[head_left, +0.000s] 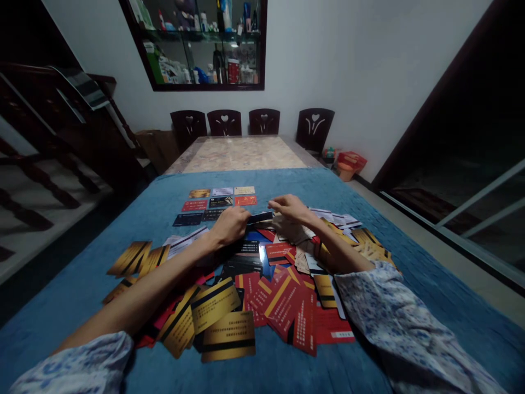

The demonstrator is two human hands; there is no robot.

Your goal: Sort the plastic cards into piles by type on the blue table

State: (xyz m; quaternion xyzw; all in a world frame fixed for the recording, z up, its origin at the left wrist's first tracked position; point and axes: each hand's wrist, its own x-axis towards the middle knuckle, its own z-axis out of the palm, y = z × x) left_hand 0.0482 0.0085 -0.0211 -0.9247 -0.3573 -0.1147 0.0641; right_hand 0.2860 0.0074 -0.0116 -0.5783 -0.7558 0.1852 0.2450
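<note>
My left hand (233, 225) is closed on the end of a dark card (261, 217), which it holds just above the pile, pointing to the right. Close to the card's far end, my right hand (290, 208) hovers with its fingers loosely bent and nothing visible in them. Beyond the hands lie rows of cards on the blue cloth, among them a gold card (199, 193), an orange-red card (245, 201) and a dark blue card (187, 219). Below the hands spreads a heap with red cards (283, 298), gold cards (228, 335) and black cards (241, 268), many overlapping.
A blue cloth (135, 219) covers the near part of the table, whose patterned top (241, 153) shows farther off. Several dark chairs (224, 122) stand at its far end. More gold cards (130, 258) lie left, and a red bag (351, 160) is on the floor at right.
</note>
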